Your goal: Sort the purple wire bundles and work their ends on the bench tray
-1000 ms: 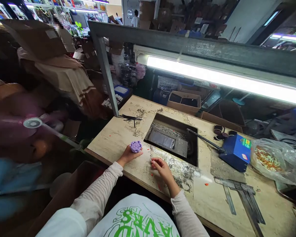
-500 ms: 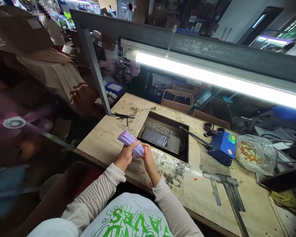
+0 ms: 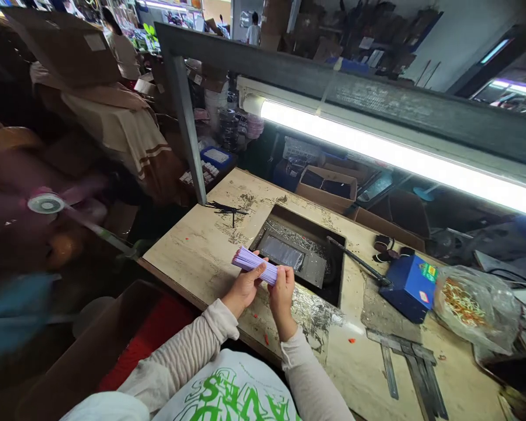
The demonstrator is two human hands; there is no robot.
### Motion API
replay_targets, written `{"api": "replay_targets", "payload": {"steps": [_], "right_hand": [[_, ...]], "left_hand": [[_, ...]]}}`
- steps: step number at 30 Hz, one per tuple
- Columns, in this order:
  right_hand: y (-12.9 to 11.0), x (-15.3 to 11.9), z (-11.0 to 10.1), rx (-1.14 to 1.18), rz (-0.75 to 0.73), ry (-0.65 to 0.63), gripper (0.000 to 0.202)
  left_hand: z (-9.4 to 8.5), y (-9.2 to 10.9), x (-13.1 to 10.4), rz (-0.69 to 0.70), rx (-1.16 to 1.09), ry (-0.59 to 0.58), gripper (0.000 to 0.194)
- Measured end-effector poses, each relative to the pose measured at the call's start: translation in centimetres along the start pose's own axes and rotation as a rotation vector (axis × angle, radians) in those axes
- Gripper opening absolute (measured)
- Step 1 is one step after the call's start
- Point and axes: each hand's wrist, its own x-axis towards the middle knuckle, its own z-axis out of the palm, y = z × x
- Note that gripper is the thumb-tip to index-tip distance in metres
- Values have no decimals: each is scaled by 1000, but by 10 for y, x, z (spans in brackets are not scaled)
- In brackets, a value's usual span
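A bundle of thin purple sticks or wires (image 3: 255, 265) is held above the front edge of the worktable. My left hand (image 3: 246, 285) is closed around its middle from below, with the thumb on top. At the bundle's right end, my right hand (image 3: 283, 287) grips with bent fingers. The reddish tips on the left end stick out free. Just beyond my hands lies the recessed opening (image 3: 342, 275) in the tabletop, holding a metal plate (image 3: 284, 254) and scattered bits.
Beside the opening, a blue box-shaped device (image 3: 407, 286) has a long dark lever (image 3: 355, 257). A plastic bag of orange and pale pieces (image 3: 464, 304), metal bars (image 3: 414, 362) and black strips (image 3: 228, 209) lie on the table. A lit tube lamp (image 3: 377, 146) hangs above; a fan (image 3: 46, 203) spins at left.
The bundle has turned from a steep slant to nearly level. My right hand has come up over its right end. The whole view has shifted somewhat.
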Motion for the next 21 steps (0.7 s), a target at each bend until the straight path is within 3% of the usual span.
{"api": "replay_targets", "payload": {"steps": [2, 4, 6, 8, 10, 13, 21], "right_hand": [[-3, 17, -20, -65, -40, 119, 35], [-9, 39, -43, -235, -124, 142, 34], [-14, 63, -65, -447, -211, 124, 34], [-18, 87, -80, -644, -273, 63, 34], [-17, 109, -87, -802, -322, -23, 34], [-9, 138, -85, -1014, -362, -155, 34], [17, 180, -53, -1481, -343, -372, 32]], "left_hand": [[-20, 2, -1, 55, 144, -6, 60], [-51, 8, -3, 199, 391, 103, 68], [-88, 18, -5, 430, 832, 228, 65], [-121, 27, -6, 658, 1194, 234, 58], [-144, 33, -6, 796, 1439, 238, 53], [-157, 33, -4, 856, 1605, 252, 50], [-154, 31, 0, 851, 1601, 285, 42]]}}
